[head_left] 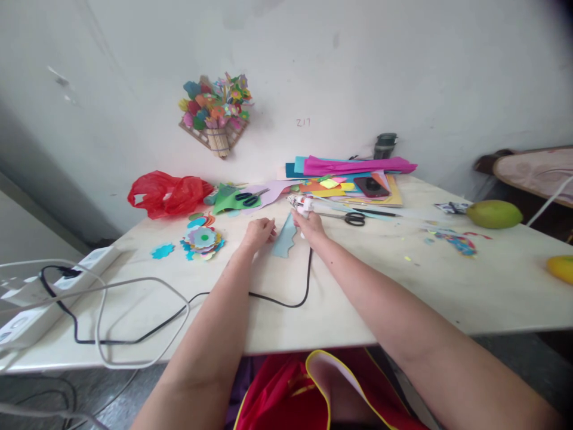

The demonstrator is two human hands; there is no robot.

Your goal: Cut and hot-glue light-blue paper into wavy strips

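My right hand [308,224] is closed round a white glue gun [305,205], whose black cord runs down and left over the table. A pale blue paper strip [284,239] with a wavy right edge lies between my two hands. Left of the strip, my left hand [260,233] hovers low over the table with its fingers curled together; what they hold, if anything, is too small to make out. Scissors with black handles [353,218] lie just right of my right hand. Layered paper flowers [203,239] are stacked to the left, beside a single blue paper flower [163,251].
A white power strip [96,258] with looping cables lies at the left. Behind are a red plastic bag [168,194], more scissors [251,197], coloured paper [358,165] and a phone [371,187]. A green mango [495,214] and paper scraps [461,243] lie right.
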